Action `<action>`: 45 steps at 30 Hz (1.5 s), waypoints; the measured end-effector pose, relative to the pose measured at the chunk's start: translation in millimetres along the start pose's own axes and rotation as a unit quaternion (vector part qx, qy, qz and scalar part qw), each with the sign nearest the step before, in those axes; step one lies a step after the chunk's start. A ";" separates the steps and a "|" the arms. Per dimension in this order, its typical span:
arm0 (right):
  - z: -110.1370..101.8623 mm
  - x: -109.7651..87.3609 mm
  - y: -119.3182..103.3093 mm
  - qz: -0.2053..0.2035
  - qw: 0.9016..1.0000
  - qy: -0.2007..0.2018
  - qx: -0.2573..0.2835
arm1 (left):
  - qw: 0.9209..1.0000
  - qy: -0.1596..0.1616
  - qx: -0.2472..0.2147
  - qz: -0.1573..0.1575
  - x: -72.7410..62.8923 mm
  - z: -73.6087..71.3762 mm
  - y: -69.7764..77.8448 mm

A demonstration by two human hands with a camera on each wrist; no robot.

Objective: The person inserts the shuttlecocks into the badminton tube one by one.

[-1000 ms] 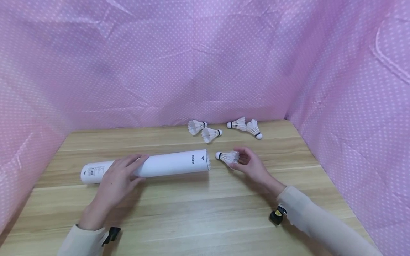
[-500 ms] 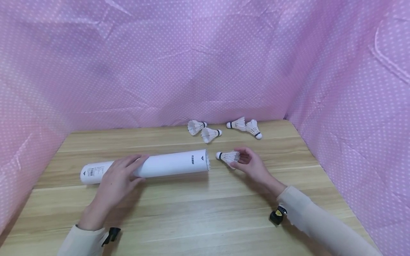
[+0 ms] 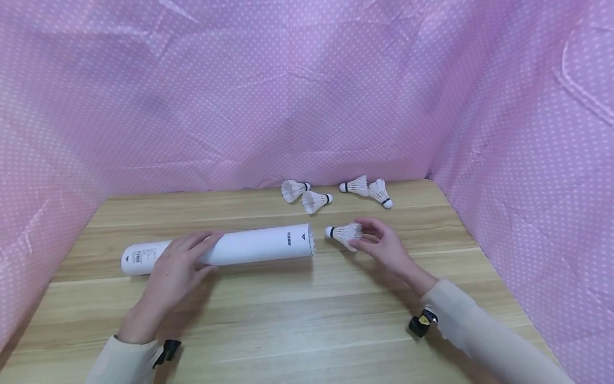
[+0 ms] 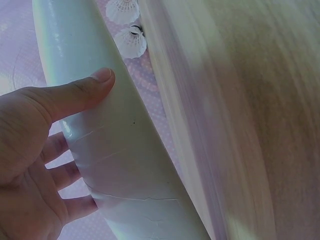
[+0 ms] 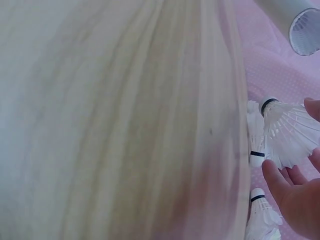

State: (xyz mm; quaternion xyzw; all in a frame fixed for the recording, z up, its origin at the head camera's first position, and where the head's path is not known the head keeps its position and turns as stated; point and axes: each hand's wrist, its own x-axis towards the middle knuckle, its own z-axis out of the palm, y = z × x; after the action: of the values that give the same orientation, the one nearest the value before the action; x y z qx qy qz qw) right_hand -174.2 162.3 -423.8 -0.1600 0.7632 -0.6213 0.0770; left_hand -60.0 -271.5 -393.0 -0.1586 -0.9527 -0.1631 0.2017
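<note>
The left grip (image 3: 176, 269) curled around the long white cylindrical tube (image 3: 264, 247), apparently to stop it rolling on the wood-grained bench (image 3: 288, 325). Just off the tube's open end, the right grip (image 3: 384, 245) pinched a white feathery shuttlecock (image 3: 345, 234) by its skirt, presumably to leave its round head free; four similar shuttlecocks (image 3: 314, 202) lay beyond that end.

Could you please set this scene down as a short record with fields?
Left hand: grips the white shuttlecock tube
Right hand: holds a feather shuttlecock by its skirt
Cork direction: towards the tube's open end, apart from it
Tube mouth: feathers visible inside
Other shuttlecocks: four, in two pairs near the far edge
Surface: wood-grain table
Backdrop: pink polka-dot cloth
</note>
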 end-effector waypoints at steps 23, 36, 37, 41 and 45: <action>3.8 -11.8 -34.0 -0.072 0.996 -0.026 0.043 | 1.000 -0.004 -0.001 0.008 1.9 0.9 -0.2; 5.9 -13.6 -39.9 -0.087 0.994 -0.029 0.064 | 1.000 -0.002 0.003 0.011 1.5 -0.2 1.1; 6.0 -14.2 -40.9 -0.086 0.994 -0.032 0.062 | 1.000 -0.002 0.003 0.011 1.4 -0.2 1.2; 7.4 -16.3 -44.1 -0.075 0.995 -0.043 0.047 | 1.000 -0.005 0.000 0.008 1.3 0.0 1.9; 10.6 -18.0 -47.4 -0.068 0.996 -0.053 0.037 | 1.000 -0.008 0.000 0.004 1.1 0.7 2.6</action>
State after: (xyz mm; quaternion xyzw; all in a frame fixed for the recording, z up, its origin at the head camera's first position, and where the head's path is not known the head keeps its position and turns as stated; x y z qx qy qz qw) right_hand -146.9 150.3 -381.5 -0.2411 0.7219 -0.6436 0.0810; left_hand -60.3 -268.7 -392.5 -0.1639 -0.9536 -0.1611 0.1943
